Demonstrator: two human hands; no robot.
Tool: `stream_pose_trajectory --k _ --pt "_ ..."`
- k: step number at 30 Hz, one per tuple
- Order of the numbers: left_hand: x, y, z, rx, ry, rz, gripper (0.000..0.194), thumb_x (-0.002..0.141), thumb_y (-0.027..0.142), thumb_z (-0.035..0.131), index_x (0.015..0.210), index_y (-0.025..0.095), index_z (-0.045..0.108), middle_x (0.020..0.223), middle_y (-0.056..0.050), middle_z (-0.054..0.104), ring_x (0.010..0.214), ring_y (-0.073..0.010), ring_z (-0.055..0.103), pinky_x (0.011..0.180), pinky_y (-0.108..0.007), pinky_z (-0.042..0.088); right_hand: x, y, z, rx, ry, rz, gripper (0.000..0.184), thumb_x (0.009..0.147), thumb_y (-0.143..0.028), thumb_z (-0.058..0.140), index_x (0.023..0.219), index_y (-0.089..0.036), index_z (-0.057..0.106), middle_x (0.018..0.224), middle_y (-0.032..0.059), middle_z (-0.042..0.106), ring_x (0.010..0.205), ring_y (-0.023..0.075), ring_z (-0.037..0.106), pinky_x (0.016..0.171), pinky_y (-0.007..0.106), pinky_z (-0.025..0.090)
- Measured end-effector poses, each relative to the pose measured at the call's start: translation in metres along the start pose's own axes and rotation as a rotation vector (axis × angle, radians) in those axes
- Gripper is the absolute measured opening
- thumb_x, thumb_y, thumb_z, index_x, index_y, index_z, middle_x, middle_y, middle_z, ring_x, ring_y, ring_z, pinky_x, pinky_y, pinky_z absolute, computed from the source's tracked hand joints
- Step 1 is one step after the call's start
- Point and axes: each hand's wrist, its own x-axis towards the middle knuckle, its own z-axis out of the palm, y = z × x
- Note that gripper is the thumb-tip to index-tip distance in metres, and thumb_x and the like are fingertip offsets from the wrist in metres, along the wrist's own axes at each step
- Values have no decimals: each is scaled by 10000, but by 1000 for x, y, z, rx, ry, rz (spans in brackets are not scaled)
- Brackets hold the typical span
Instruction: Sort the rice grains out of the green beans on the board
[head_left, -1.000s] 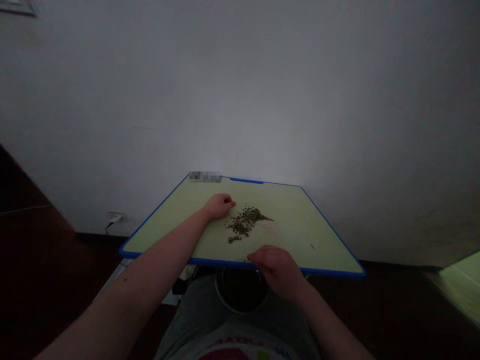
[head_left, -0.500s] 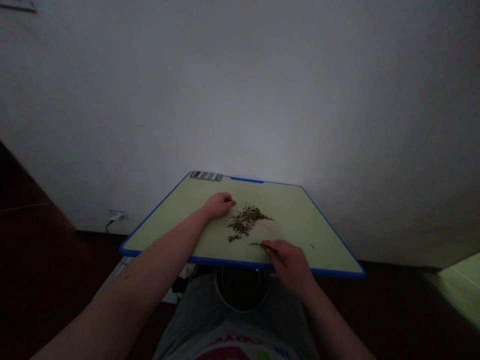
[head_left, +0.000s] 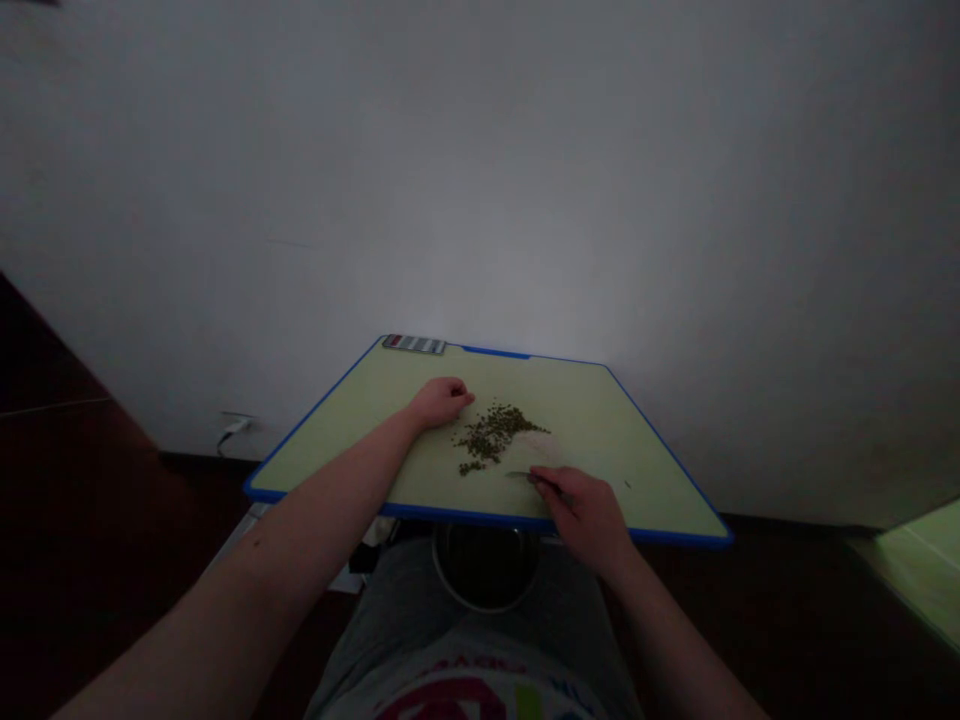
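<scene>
A loose heap of small brownish-green grains (head_left: pixel 491 434) lies spread on a pale yellow-green board (head_left: pixel 420 490) with a blue edge. Beside the heap is a pale pinkish patch (head_left: pixel 534 443) that I cannot identify. My left hand (head_left: pixel 444 401) rests on the board just left of the grains, fingers curled together; whatever they may hold is too small to make out. Below and right of the heap, my right hand (head_left: pixel 585 510) grips a small thin-bladed knife (head_left: pixel 519 474), its tip pointing left near the lower grains.
A metal pot (head_left: pixel 487 608) sits on my lap under the board's near edge. A phone-like flat panel (head_left: pixel 414 345) lies at the far left corner. One small dark bit (head_left: pixel 628 484) is on the right. A wall (head_left: pixel 525 200) rises behind, with a plugged-in cable (head_left: pixel 236 428).
The view has shifted slightly. Both hands stay about where they were beside the grains, and the knife is still in my right hand.
</scene>
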Motion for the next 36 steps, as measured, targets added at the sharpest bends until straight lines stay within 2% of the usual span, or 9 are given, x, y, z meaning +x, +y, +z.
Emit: stream_pose_trajectory --k 9,15,20,25,29,36 --pt "0 0 0 3 -1 -5 335 723 459 477 690 156 616 611 -11 571 569 -120 466 529 -245 318 -1 -16 7 2 -62 -180 271 835 -125 433 1009 -193 630 906 43 681 826 147 594 782 291 466" --pt "0 1 0 -1 -1 3 330 725 455 476 677 158 612 600 -7 565 571 -119 463 530 -245 315 14 -13 12 -88 -21 -123 263 831 -139 439 996 -170 641 878 55 684 809 157 601 774 291 469" --pt "0 -1 1 -21 4 0 320 721 452 477 661 163 600 572 4 541 544 -113 451 515 -242 309 23 -24 19 -169 31 -121 285 834 -160 441 1064 -149 611 919 76 677 823 169 601 799 296 459" --pt "1 -1 2 -7 6 11 332 724 461 467 670 163 601 572 1 540 547 -116 449 516 -244 302 26 -40 32 -255 -10 -154 303 830 -143 434 1084 -125 598 859 86 676 789 180 589 764 293 462" --pt "1 -2 2 -7 6 21 329 722 459 467 650 163 591 574 0 541 550 -115 448 520 -245 303 21 -43 40 -322 -37 -156 326 828 -131 430 1123 -117 570 859 90 669 796 190 572 766 306 460" --pt "1 -4 2 -10 10 21 327 720 462 470 653 164 588 585 -1 549 560 -116 459 524 -243 312 6 -30 26 -311 36 -133 318 812 -106 439 1095 -116 584 865 84 668 804 186 568 772 311 466"
